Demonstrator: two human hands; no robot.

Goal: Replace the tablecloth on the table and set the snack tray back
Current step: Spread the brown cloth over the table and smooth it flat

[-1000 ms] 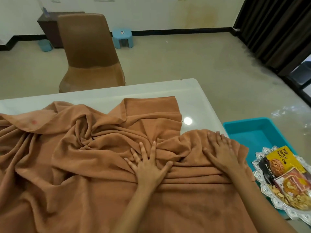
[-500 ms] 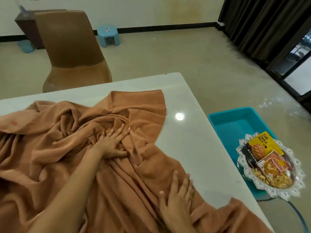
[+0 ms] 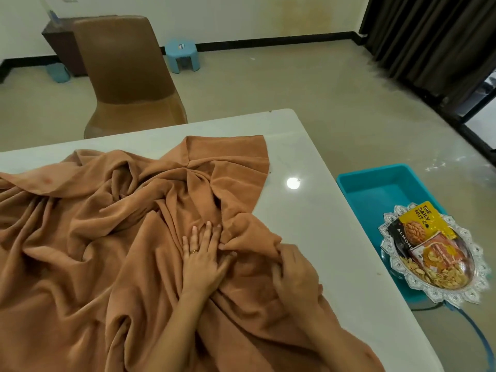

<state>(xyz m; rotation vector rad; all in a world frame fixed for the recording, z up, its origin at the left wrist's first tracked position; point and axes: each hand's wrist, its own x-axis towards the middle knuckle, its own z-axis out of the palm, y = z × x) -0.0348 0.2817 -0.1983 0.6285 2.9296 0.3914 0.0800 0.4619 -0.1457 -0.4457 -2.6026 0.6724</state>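
Note:
A crumpled orange-brown tablecloth (image 3: pixel 88 245) lies bunched over most of the white table (image 3: pixel 322 237), leaving the right strip and far edge bare. My left hand (image 3: pixel 202 257) presses flat on the cloth near the middle, fingers spread. My right hand (image 3: pixel 294 272) is closed around a fold of the cloth's right edge. The silver snack tray (image 3: pixel 475 269), holding nut packets and loose snacks, rests off the table to the right, on a teal bin (image 3: pixel 375 189).
A brown chair (image 3: pixel 128 76) stands at the table's far side. A small blue stool (image 3: pixel 182 55) and a dark cabinet (image 3: pixel 61 41) are by the back wall. Dark curtains (image 3: pixel 429 36) hang at the right. Tiled floor surrounds the table.
My left hand has slid back from the cloth's centre toward me and to the right. My right hand has gone from flat on the cloth to gripping a fold at its right edge.

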